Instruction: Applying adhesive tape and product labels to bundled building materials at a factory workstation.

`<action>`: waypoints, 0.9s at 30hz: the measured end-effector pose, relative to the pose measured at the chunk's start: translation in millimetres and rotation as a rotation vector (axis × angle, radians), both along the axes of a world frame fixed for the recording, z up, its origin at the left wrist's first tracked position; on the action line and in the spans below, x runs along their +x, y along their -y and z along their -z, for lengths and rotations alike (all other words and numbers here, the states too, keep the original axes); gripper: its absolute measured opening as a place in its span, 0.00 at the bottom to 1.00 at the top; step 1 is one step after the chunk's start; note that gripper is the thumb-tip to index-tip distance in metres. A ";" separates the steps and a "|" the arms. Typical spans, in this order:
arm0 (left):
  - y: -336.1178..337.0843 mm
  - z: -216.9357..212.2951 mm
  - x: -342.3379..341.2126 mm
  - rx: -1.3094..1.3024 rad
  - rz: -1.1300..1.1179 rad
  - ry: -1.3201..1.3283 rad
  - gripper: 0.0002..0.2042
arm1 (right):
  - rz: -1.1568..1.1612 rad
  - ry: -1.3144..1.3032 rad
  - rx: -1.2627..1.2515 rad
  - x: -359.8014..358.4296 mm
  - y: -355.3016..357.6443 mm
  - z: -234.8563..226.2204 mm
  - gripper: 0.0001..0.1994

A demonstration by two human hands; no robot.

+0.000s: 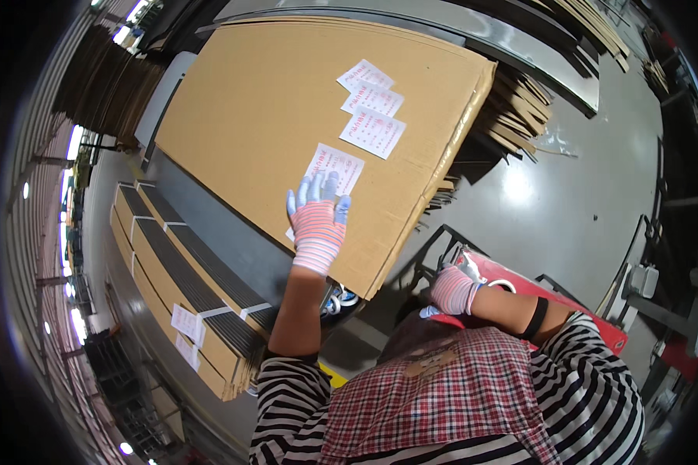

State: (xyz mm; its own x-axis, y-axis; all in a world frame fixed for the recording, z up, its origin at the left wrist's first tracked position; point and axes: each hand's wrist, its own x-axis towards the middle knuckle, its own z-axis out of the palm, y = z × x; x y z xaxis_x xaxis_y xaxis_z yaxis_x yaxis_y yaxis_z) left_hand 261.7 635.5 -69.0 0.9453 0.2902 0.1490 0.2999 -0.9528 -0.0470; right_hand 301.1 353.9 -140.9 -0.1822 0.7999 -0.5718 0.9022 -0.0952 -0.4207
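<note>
My left hand [316,225], in a pink-striped glove with pale blue fingertips, lies with fingers spread on a white printed paper slip [338,164]. That slip rests on a large flat cardboard sheet [240,101], the top of a stack. Farther up the sheet, several similar slips [374,132] overlap in a row. Another white corner shows beside my left wrist. My right hand [451,292], gloved alike, is low by my body, off the cardboard and beside a red object [551,291]. Its fingers are mostly turned away, so their grip is hidden.
Strapped bundles of cardboard strips [171,271] lie at the left, with white slips on them. Cut cardboard pieces [520,108] stick out beyond the stack's right edge. A metal-topped bench [551,54] runs along the far side. Grey floor [535,186] lies at the right.
</note>
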 end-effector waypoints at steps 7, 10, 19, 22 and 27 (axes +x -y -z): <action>7.9 -0.6 -86.2 -0.271 0.137 0.027 0.21 | 1.322 -1.226 0.366 -19.3 -6.8 26.7 0.37; -6.2 4.0 -79.0 -0.255 0.075 0.066 0.19 | 1.489 -1.941 0.278 -40.7 -42.9 48.2 0.44; -42.1 28.9 -79.5 -0.593 -0.028 0.109 0.17 | 1.536 -2.417 0.260 -44.3 -84.1 32.7 0.49; -47.2 35.6 -82.4 -0.880 -0.022 0.215 0.17 | 1.558 -2.445 0.288 -49.1 -86.3 37.4 0.46; -45.2 38.2 -81.1 -0.804 -0.004 0.183 0.17 | 1.484 -2.534 0.288 -51.7 -88.8 62.3 0.42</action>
